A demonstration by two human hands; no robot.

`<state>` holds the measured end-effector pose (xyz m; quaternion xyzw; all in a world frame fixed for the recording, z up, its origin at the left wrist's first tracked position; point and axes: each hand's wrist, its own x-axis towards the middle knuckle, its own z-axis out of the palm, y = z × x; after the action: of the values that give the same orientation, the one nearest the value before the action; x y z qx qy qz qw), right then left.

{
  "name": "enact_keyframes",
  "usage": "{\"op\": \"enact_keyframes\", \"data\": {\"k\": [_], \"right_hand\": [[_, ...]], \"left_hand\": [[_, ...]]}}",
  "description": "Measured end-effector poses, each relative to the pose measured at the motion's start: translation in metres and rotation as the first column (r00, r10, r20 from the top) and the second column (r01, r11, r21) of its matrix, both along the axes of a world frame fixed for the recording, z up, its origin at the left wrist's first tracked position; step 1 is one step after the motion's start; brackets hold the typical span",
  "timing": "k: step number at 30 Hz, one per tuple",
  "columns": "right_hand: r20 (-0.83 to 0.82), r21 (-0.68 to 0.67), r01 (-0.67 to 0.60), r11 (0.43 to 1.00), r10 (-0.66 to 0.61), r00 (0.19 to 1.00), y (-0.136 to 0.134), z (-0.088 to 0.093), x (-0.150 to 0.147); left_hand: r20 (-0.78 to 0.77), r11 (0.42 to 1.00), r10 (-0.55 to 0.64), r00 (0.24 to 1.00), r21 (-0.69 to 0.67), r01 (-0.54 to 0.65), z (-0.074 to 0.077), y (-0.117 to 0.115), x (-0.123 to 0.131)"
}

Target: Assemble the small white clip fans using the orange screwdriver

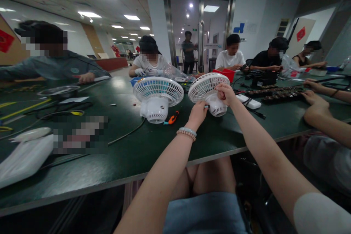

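Note:
A white fan (206, 81) stands face-down and tilted on the green table, its rounded motor housing (218, 109) toward me. My left hand (197, 113), with bracelets on its wrist, is closed at the housing's left side. A small dark tip shows at its fingers, too small to name. My right hand (226, 94) is closed on the back of the same fan, where grille and housing meet; its fingertips are partly hidden. Left of my hands rests a second white fan (157, 97), with an orange-and-black screwdriver (173, 117) beside it.
The green table (123, 168) has its near edge before my lap. A white box with a cable (248, 101) lies to the right, near another person's hands (315, 97). Plastic-wrapped items (27, 157) and cables lie left. A red bin (227, 74) stands behind; several people sit around.

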<state>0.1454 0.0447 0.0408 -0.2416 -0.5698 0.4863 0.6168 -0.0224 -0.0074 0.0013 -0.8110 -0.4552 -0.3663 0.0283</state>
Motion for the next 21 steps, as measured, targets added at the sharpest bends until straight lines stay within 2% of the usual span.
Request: {"op": "enact_keyframes", "data": {"k": [9,11,13,15,16,19,21], "right_hand": [[0.028,0.021,0.015,1.000,-0.016,0.999,0.000,-0.002,-0.001],[0.096,0.053,0.050,0.997,-0.055,0.994,-0.002,-0.002,-0.004],[0.231,0.137,0.096,0.986,-0.127,0.965,-0.005,-0.001,-0.007],[0.400,0.294,0.146,0.944,-0.261,0.879,-0.009,0.001,-0.010],[0.478,0.387,0.159,0.908,-0.345,0.808,-0.011,0.002,-0.011],[0.648,0.595,0.091,0.799,-0.544,0.534,-0.015,0.003,-0.013],[0.722,0.637,-0.004,0.771,-0.594,0.354,-0.017,0.005,-0.013]], "left_hand": [[-0.001,0.999,-0.024,1.000,0.049,0.024,0.001,-0.001,-0.002],[-0.005,0.999,-0.015,1.000,0.030,0.015,0.002,-0.001,-0.002],[-0.002,1.000,-0.013,1.000,0.019,0.013,0.002,-0.001,-0.002],[0.008,1.000,-0.010,1.000,0.012,0.010,0.003,-0.001,-0.001],[0.015,1.000,-0.007,1.000,0.008,0.007,0.004,-0.002,-0.001],[0.038,1.000,0.020,0.999,-0.008,-0.020,0.003,-0.001,0.000],[0.054,1.000,0.027,0.998,-0.008,-0.026,0.002,0.000,0.000]]}}
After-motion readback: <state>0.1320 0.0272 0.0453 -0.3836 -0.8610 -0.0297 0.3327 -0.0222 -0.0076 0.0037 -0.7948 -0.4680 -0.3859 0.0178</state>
